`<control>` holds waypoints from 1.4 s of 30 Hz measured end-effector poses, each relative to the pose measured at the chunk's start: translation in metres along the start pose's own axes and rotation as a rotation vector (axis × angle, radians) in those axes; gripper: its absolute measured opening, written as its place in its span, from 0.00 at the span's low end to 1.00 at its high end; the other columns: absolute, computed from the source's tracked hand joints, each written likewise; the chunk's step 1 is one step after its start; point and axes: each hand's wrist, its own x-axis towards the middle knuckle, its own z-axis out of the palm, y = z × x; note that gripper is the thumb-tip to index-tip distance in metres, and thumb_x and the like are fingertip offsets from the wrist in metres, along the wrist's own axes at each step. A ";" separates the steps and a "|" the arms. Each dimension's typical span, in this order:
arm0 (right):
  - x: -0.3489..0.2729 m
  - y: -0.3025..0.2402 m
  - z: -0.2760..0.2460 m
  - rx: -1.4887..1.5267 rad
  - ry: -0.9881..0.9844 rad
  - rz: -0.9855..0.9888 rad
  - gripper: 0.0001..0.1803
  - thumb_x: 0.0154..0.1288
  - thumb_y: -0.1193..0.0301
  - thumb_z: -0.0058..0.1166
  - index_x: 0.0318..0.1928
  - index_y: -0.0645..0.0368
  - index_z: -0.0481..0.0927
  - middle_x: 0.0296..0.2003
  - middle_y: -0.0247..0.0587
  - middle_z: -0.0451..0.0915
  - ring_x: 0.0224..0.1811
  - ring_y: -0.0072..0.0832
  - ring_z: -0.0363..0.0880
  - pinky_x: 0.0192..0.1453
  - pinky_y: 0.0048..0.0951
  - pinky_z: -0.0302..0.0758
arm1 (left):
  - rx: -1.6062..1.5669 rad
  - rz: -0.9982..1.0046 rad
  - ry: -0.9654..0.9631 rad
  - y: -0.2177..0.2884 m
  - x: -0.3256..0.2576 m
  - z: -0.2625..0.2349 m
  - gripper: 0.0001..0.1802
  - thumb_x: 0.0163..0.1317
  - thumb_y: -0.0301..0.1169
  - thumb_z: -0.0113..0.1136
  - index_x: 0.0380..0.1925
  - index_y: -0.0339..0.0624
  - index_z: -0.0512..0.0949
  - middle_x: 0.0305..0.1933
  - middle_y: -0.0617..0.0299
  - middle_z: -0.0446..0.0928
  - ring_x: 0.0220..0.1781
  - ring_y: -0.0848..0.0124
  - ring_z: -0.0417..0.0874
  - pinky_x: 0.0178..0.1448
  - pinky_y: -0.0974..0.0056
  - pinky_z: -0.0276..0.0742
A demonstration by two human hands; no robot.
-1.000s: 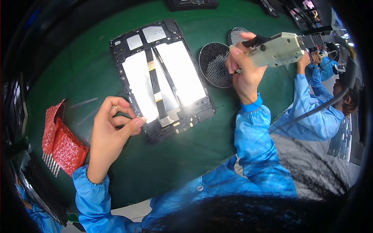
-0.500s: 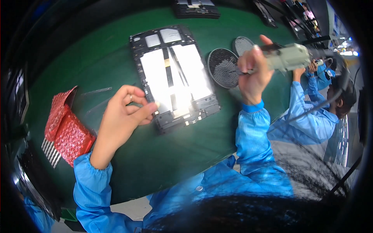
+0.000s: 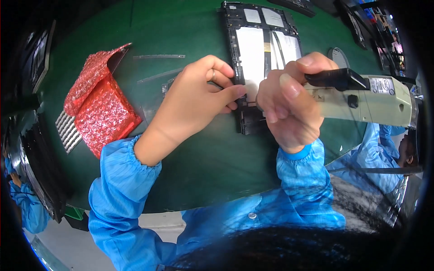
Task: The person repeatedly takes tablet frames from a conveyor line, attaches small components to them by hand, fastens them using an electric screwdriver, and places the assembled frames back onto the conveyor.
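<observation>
While the right hand (image 3: 294,104) holds a blocky tool (image 3: 384,104), bubble-wrap (image 3: 106,115) glistens.

The right hand (image 3: 291,97), gripping a pale electric screwdriver (image 3: 384,99), moves from the right of the opened tablet (image 3: 251,52), over the large round dish, to above the tablet's lower half. Hand and tool now obscure the tablet's lower right corner and the dish. The right hand is closer to the left hand (image 3: 196,92) at the tablet's left edge.
</observation>
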 end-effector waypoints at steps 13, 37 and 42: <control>-0.004 0.005 0.004 -0.180 -0.074 0.057 0.14 0.66 0.76 0.52 0.50 0.50 0.69 0.19 0.29 0.62 0.17 0.19 0.59 0.20 0.23 0.62 | 0.053 0.023 -0.015 -0.002 -0.003 -0.006 0.14 0.65 0.24 0.64 0.45 0.32 0.71 0.38 0.56 0.78 0.36 0.70 0.85 0.39 0.69 0.84; 0.002 0.008 0.020 -0.179 -0.090 0.159 0.16 0.64 0.85 0.51 0.46 0.52 0.65 0.25 0.36 0.66 0.18 0.21 0.63 0.19 0.24 0.63 | 0.005 0.093 0.051 -0.008 0.000 0.000 0.13 0.60 0.22 0.66 0.40 0.30 0.72 0.31 0.56 0.80 0.30 0.71 0.85 0.33 0.69 0.80; -0.002 0.007 0.022 -0.184 -0.058 0.144 0.10 0.64 0.83 0.56 0.40 0.59 0.70 0.27 0.33 0.71 0.24 0.17 0.68 0.26 0.21 0.66 | 0.087 0.168 0.073 -0.011 -0.005 0.002 0.11 0.61 0.21 0.64 0.40 0.31 0.72 0.31 0.56 0.80 0.30 0.71 0.85 0.33 0.69 0.80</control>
